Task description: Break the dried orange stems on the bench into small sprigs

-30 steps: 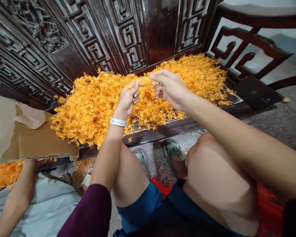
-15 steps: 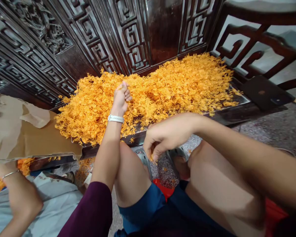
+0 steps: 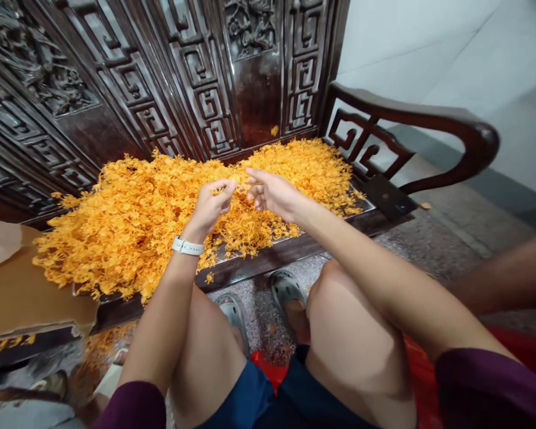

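Note:
A long heap of orange, flower-like pieces (image 3: 134, 220) covers the seat of a dark wooden bench (image 3: 290, 256). Above the heap's middle is my left hand (image 3: 212, 205), a white watch on its wrist, with thumb and index finger pinched together; what lies between them is too small to make out. Just right of it, my right hand (image 3: 270, 193) has its index finger stretched out and its fingers apart, and nothing shows in it. A small gap separates the two hands.
Cardboard (image 3: 36, 292) lies at the left. A dark tablet or phone (image 3: 389, 198) rests at the bench's right end, below the curved armrest (image 3: 429, 122). Another person's arm (image 3: 504, 277) shows at the right. Something red (image 3: 270, 370) is between my legs.
My right hand has moved up from beside my knees to the heap, next to my left hand, and its fingers have opened. The view has shifted right, showing more of the armrest.

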Demonstrator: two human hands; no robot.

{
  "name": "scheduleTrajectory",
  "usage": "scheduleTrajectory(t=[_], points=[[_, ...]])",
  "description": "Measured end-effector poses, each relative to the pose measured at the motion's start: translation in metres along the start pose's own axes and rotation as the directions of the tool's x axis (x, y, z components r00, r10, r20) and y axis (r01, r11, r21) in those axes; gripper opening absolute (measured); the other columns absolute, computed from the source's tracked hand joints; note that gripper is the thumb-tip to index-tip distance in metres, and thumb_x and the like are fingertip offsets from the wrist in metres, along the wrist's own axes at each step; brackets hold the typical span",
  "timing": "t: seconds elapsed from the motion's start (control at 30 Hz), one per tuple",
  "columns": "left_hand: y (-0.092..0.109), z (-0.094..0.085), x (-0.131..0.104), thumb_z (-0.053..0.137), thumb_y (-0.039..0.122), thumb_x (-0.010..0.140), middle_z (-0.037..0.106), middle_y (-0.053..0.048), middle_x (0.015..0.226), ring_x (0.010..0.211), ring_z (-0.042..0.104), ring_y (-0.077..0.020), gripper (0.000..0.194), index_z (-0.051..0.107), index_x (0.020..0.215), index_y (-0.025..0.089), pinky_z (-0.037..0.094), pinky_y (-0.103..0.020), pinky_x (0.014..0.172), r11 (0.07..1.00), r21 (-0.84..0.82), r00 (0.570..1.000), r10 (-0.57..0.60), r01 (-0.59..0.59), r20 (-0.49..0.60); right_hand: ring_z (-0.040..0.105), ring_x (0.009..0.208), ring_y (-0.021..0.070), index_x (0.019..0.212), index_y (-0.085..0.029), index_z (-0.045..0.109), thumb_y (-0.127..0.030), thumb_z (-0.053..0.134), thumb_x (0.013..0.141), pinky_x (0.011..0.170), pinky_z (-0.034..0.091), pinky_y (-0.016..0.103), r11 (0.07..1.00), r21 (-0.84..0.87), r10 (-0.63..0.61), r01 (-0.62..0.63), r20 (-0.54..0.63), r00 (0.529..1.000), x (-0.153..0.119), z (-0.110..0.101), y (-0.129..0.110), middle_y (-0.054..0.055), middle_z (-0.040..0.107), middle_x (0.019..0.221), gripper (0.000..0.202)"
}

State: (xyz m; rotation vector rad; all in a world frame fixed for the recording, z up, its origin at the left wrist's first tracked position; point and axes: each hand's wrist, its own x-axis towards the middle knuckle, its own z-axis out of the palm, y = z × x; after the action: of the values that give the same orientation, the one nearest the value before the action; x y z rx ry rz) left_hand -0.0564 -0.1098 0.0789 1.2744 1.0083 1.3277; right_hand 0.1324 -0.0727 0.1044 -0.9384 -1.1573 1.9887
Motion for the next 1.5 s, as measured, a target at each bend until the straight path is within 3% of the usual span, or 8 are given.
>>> scheduleTrajectory(t=[0.37, 0.47, 0.57, 0.63, 0.7, 0.83, 1.17, 1.5], points=[[-0.004, -0.006, 0.008, 0.083, 0.054, 0.083, 0.030, 0.010, 0.053, 0.041, 0.023, -0.0046, 0.035, 0.072, 0.078, 0.020, 0.017, -0.021, 0.039, 0.989, 0.072, 0.933, 0.149, -0.132, -0.328, 0.053, 0.056, 0.0081, 0.087, -0.019, 0.057, -0.033, 0.080, 0.093, 0.055, 0.040, 0.024, 0.860, -0.290, -0.361, 0.419, 0.234, 0.903, -0.017, 0.008, 0.002, -0.004, 0.064, 0.066, 0.027], [-0.007, -0.025, 0.012, 0.081, 0.048, 0.084, 0.026, 0.011, 0.054, 0.043, 0.019, -0.0049, 0.031, 0.069, 0.079, 0.020, 0.016, -0.019, 0.040, 0.998, 0.027, 0.924, 0.070, -0.065, -0.375, 0.062, 0.067, 0.0100, 0.090, -0.015, 0.065, -0.033, 0.081, 0.092, 0.065, 0.049, 0.024, 0.836, -0.327, -0.092, 0.441, 0.708, 0.700, -0.042, 0.015, -0.007, 0.000, 0.070, 0.074, 0.024], [-0.012, -0.038, 0.010, 0.081, 0.049, 0.085, 0.025, 0.010, 0.055, 0.045, 0.019, -0.0049, 0.034, 0.067, 0.077, 0.019, 0.016, -0.019, 0.041, 0.999, 0.040, 0.960, 0.019, -0.008, -0.278, 0.066, 0.073, 0.0111, 0.096, -0.013, 0.072, -0.032, 0.079, 0.093, 0.070, 0.053, 0.025, 0.825, -0.387, 0.183, 0.412, 0.873, 0.453, -0.056, 0.019, -0.018, 0.004, 0.074, 0.085, 0.021], [-0.015, -0.038, 0.008, 0.082, 0.054, 0.085, 0.026, 0.010, 0.056, 0.045, 0.020, -0.0051, 0.038, 0.067, 0.076, 0.020, 0.017, -0.019, 0.042, 0.997, 0.066, 0.971, 0.040, -0.025, -0.235, 0.064, 0.069, 0.0103, 0.096, -0.015, 0.071, -0.037, 0.081, 0.091, 0.065, 0.051, 0.023, 0.897, -0.231, -0.053, 0.378, 0.792, 0.609, -0.052, 0.018, -0.024, 0.002, 0.072, 0.083, 0.025], [-0.015, -0.031, 0.006, 0.080, 0.059, 0.085, 0.029, 0.009, 0.056, 0.045, 0.021, -0.0056, 0.040, 0.070, 0.079, 0.020, 0.017, -0.021, 0.042, 0.992, 0.112, 0.980, 0.075, -0.055, -0.186, 0.058, 0.064, 0.0091, 0.095, -0.018, 0.065, -0.043, 0.079, 0.091, 0.061, 0.049, 0.022, 0.929, 0.028, -0.346, 0.368, 0.413, 0.842, -0.039, 0.013, -0.030, -0.001, 0.067, 0.079, 0.029], [-0.010, -0.010, 0.006, 0.072, 0.064, 0.090, 0.041, 0.005, 0.059, 0.052, 0.034, -0.0085, 0.045, 0.076, 0.084, 0.020, 0.028, -0.023, 0.048, 0.935, 0.302, 0.979, 0.203, -0.184, -0.034, 0.046, 0.056, 0.0096, 0.094, -0.019, 0.061, -0.044, 0.067, 0.096, 0.054, 0.043, 0.023, 0.949, 0.220, -0.217, 0.226, -0.065, 0.974, -0.014, -0.001, -0.030, -0.002, 0.058, 0.070, 0.026], [-0.006, 0.003, 0.004, 0.067, 0.066, 0.094, 0.064, -0.001, 0.071, 0.072, 0.057, -0.0143, 0.051, 0.072, 0.078, 0.018, 0.049, -0.030, 0.073, 0.834, 0.394, 0.920, 0.315, -0.385, 0.232, 0.045, 0.060, 0.0090, 0.079, -0.017, 0.064, -0.030, 0.085, 0.088, 0.053, 0.033, 0.024, 0.823, -0.409, -0.356, 0.394, 0.168, 0.919, -0.002, -0.003, -0.006, -0.001, 0.058, 0.068, 0.027], [0.004, 0.004, -0.011, 0.080, 0.063, 0.085, 0.034, 0.006, 0.055, 0.045, 0.025, -0.0048, 0.048, 0.066, 0.071, 0.019, 0.022, -0.021, 0.042, 0.996, -0.084, 0.950, 0.062, -0.038, 0.305, 0.047, 0.058, 0.0072, 0.081, -0.015, 0.055, -0.030, 0.078, 0.093, 0.057, 0.040, 0.021, 0.972, -0.009, -0.193, 0.233, 0.529, 0.827, -0.005, -0.003, -0.006, -0.001, 0.059, 0.070, 0.030]])
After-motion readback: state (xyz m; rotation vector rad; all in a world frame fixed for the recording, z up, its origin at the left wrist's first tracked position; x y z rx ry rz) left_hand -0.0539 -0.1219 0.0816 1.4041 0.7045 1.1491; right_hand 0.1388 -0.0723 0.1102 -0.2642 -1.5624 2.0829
